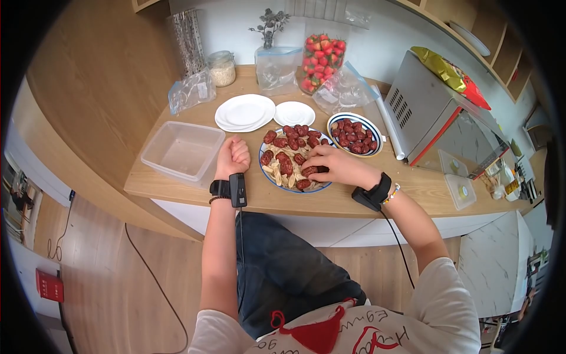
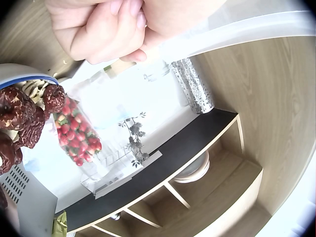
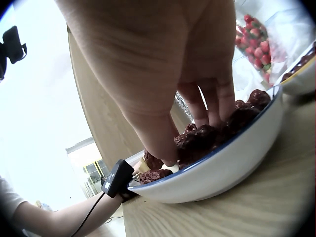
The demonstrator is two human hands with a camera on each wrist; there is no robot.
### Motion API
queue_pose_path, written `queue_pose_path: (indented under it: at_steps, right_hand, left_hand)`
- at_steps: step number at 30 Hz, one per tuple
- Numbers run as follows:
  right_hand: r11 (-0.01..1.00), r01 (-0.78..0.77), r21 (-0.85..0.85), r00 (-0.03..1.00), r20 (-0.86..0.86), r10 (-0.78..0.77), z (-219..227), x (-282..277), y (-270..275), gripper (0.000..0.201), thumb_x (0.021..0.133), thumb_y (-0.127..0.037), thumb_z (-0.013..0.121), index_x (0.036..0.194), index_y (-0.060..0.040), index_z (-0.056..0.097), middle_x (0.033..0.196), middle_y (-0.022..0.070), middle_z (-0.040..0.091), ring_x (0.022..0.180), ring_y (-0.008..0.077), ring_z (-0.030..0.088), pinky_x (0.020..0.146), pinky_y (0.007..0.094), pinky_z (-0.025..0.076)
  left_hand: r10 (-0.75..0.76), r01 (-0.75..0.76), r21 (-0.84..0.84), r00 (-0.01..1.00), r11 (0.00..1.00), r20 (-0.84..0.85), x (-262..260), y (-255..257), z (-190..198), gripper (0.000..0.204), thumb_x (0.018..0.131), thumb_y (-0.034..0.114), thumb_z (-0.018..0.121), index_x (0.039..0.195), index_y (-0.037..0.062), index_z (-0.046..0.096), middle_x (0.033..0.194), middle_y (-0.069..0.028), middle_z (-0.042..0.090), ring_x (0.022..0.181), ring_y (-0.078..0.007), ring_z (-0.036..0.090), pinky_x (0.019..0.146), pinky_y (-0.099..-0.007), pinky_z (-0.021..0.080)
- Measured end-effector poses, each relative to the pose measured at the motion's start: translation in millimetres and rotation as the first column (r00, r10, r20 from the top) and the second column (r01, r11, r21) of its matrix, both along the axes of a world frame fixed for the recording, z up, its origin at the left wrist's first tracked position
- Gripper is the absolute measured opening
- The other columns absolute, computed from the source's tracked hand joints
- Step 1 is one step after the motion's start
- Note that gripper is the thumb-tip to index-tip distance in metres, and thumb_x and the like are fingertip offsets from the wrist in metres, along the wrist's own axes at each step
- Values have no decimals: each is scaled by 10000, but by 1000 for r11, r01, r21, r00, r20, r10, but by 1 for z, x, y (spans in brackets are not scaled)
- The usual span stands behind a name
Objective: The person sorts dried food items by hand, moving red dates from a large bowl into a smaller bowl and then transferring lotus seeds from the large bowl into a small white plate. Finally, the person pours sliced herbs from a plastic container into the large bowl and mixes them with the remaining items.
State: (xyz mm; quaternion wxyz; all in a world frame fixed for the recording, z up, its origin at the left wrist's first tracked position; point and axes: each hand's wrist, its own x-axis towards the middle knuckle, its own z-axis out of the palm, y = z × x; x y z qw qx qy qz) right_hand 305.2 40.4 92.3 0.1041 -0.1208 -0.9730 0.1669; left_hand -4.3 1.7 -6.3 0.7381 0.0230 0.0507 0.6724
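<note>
My right hand reaches into a blue-rimmed bowl, thumb and fingers gripping a wrinkled red date near its right side. More dates lie there over a layer of pale dried slices. In the right wrist view the fingers go down among the dates, with their tips partly hidden. My left hand is curled into a fist just left of the bowl, over the table, and holds nothing. The left wrist view shows its fingertips tucked in against the palm.
Left of the left hand stands a clear plastic box. White plates and a small dish sit behind the bowl. A second bowl of dates, a bag of strawberries and a microwave are farther right.
</note>
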Motion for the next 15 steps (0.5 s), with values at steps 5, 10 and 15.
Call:
queue_pose_path:
  at_steps: [5, 10, 15]
  right_hand:
    - [953, 92, -290, 955, -247, -167, 13, 10, 5, 244, 832, -197, 651, 1053, -93, 654, 993, 70, 616, 913, 178, 583, 803, 309, 465]
    - [718, 226, -659, 706, -396, -586, 15, 36, 65, 344, 878, -230, 612, 1139, -6, 587, 1087, 54, 632, 981, 102, 576, 845, 239, 446]
    - [534, 458, -711, 567, -229, -791, -6, 66, 140, 331, 874, -251, 619, 1112, -22, 606, 1000, 36, 639, 862, 92, 577, 743, 231, 459]
  left_hand:
    - [2, -2, -1, 1000, 1000, 3, 0, -1, 1, 247, 903, 92, 433, 661, 102, 382, 493, 50, 207, 374, -56, 172, 347, -205, 140]
    - [21, -22, -19, 1000, 1000, -18, 2, -2, 3, 242, 900, 95, 438, 665, 104, 381, 493, 51, 203, 373, -56, 170, 346, -203, 140]
    - [15, -15, -18, 1000, 1000, -10, 1, 0, 3, 246, 906, 107, 434, 665, 103, 380, 489, 50, 201, 370, -57, 170, 344, -203, 140]
